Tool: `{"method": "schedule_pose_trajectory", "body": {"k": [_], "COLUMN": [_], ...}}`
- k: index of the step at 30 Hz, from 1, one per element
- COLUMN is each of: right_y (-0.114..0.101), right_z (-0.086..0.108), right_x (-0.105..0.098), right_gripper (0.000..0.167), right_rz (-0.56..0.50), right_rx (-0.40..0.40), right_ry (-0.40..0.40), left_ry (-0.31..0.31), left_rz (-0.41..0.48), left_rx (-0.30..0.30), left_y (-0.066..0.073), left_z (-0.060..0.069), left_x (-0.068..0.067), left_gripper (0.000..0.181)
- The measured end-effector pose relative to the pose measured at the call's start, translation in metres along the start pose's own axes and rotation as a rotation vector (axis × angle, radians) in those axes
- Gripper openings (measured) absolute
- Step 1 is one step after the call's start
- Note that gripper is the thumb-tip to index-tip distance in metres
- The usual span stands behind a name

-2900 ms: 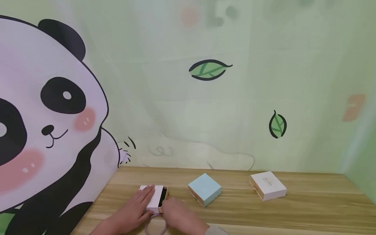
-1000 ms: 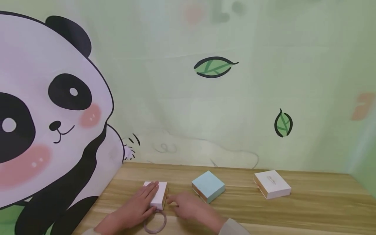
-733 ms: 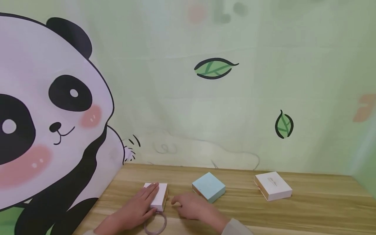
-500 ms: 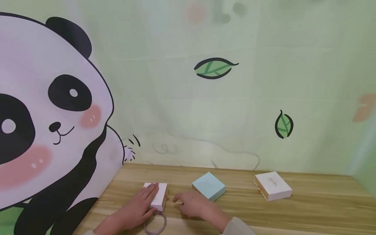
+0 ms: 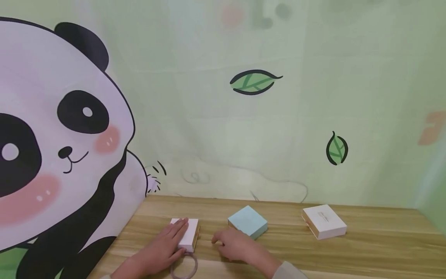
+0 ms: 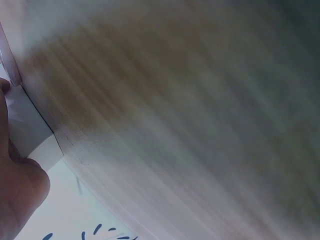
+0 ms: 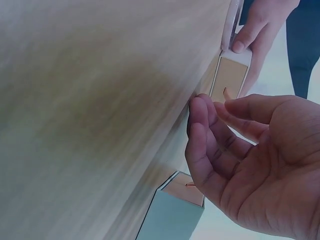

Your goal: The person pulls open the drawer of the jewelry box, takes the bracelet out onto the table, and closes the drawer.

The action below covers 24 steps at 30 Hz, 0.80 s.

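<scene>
Head: the left hand (image 5: 158, 246), grip unclosed, lies straight-fingered on a white box (image 5: 191, 233) upon the wood-grained worktop (image 5: 369, 248); the right hand (image 5: 234, 244) is loosely curled, holding nothing. Left wrist: that box's smooth corner (image 6: 46, 142). Right wrist, unlike left: its tan end (image 7: 231, 77), small-tabbed.

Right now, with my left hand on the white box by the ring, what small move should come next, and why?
Probably lift your left hand off the white box: its drawer looks flush, so it hardly needs steadying, and your right hand is apart from it, holding nothing.
</scene>
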State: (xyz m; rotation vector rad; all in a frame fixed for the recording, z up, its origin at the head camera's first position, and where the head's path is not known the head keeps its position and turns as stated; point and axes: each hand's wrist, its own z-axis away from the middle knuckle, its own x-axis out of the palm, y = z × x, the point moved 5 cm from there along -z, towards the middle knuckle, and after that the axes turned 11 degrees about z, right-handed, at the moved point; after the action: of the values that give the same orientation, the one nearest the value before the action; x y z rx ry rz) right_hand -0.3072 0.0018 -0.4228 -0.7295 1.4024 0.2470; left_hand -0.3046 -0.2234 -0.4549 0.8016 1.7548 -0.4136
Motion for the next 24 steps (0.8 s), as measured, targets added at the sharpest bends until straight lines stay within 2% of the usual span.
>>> {"method": "schedule_pose_trajectory", "body": {"k": [5,9,16,20,24], "right_y": [-0.0003,0.0009,0.0061,0.0088,0.0097], "right_z": [0.0012,0.0022,0.0057,0.0082,0.0092], "right_x": [-0.0034,-0.0027,0.0031,0.002,-0.0008], "right_gripper": [0.027,0.027,0.03,0.029,0.027], "right_rz": [0.031,0.025,-0.008,-0.022,-0.003], "right_rx": [-0.013,-0.01,0.046,0.056,0.031], "right_ry": [0.008,0.002,-0.011,-0.008,-0.006], "left_ry": [0.037,0.013,-0.012,-0.004,0.017], "left_rz": [0.007,0.019,0.015,0.03,0.03], "left_rx": [0.026,0.011,0.007,0.014,0.027], "left_y": [0.0016,0.0017,0.0041,0.0053,0.0066], "left_z": [-0.0002,0.0004,0.0039,0.0028,0.0011], "left_x": [-0.0021,-0.0012,0.002,0.001,-0.0009], "left_gripper": [0.067,0.068,0.067,0.066,0.066]}}
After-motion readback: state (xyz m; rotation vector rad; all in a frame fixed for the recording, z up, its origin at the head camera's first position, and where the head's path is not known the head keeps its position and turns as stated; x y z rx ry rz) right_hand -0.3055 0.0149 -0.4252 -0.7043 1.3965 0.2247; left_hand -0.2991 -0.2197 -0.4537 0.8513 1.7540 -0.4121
